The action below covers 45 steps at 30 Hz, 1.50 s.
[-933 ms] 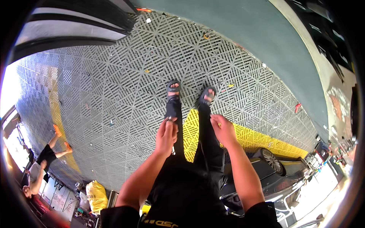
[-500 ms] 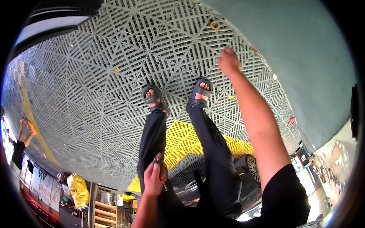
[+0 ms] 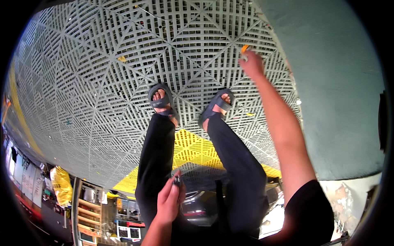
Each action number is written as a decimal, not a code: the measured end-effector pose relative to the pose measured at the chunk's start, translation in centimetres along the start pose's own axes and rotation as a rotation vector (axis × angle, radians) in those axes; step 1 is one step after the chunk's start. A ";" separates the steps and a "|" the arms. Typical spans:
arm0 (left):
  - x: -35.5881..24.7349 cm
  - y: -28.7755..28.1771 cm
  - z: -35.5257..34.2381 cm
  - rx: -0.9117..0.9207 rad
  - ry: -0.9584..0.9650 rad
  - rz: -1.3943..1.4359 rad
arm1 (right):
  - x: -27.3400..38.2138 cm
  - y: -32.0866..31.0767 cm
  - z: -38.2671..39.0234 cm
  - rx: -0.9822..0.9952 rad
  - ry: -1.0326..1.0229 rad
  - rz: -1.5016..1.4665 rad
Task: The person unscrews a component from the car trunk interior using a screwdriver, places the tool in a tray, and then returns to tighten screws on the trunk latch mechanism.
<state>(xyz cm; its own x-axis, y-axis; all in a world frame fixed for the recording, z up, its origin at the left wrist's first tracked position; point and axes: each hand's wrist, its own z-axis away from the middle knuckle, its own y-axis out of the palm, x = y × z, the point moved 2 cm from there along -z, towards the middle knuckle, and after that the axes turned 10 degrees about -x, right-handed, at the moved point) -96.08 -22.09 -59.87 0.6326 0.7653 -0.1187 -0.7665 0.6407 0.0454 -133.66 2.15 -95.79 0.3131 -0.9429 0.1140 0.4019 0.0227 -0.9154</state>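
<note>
— Grey grated floor tiles (image 3: 102, 82) across most of the frame, with a yellow patch (image 3: 193, 149) at lower centre and a smooth grey-green surface (image 3: 336, 90) down the right side. Looks like a workshop?

— Seems so. Yellow bag (image 3: 61, 186) and slatted rack (image 3: 88, 215) at lower left, side by side, probably set at the edge to leave walking room.

— And the left hand (image 3: 168, 201)?

— At lower centre, close to the body, in front of a dark trouser leg (image 3: 158, 143). Fingers curled in, thumb pressed against a small metal tool (image 3: 177, 180), likely to stop something so slim from slipping.

— Looks how, that tool?

— Dark and shiny at the upper end, silvery below, mostly hidden by the grip. Exact kind hard to make out.

— And the right hand (image 3: 252, 64)?

— Right of centre, in the upper frame, at the end of an outstretched arm. Fingers bent and bunched, seemingly pinching an orange piece (image 3: 245, 48); exact contact too blurred to judge. Bright, small, sticking out past the fingertips, full shape hidden. Probably held by one edge for quick handling.

— Feet apart?

— Yes, in dark sandals (image 3: 161, 102) at mid-frame, probably for balance.
</note>
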 end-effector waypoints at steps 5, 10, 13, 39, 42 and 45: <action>-1.7 0.6 4.7 -0.285 0.082 0.079 | 17.5 -15.6 19.3 0.424 0.494 -1.060; -9.7 3.1 16.2 -0.139 0.368 0.095 | 26.0 -44.5 29.1 0.370 0.042 -0.848; -16.3 2.5 28.4 -0.059 0.610 0.142 | 31.0 -58.0 32.2 0.302 -0.216 -0.873; -13.0 -3.2 61.9 -0.786 1.057 0.263 | 50.0 -83.0 40.6 0.366 -1.580 -0.546; -9.5 -3.3 63.2 -1.094 1.152 0.335 | 51.8 -83.7 43.1 0.439 -1.644 -0.504; -5.9 -3.7 63.2 -1.178 1.203 0.388 | 53.0 -84.3 47.1 0.483 -1.818 -0.499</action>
<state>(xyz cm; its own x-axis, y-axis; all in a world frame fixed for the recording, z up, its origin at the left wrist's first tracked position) -89.98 -24.98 3.35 0.3961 0.0287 -0.9178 -0.8518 -0.3617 -0.3789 -110.38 -34.11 5.64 0.3608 0.5138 0.7784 0.7880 0.2784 -0.5491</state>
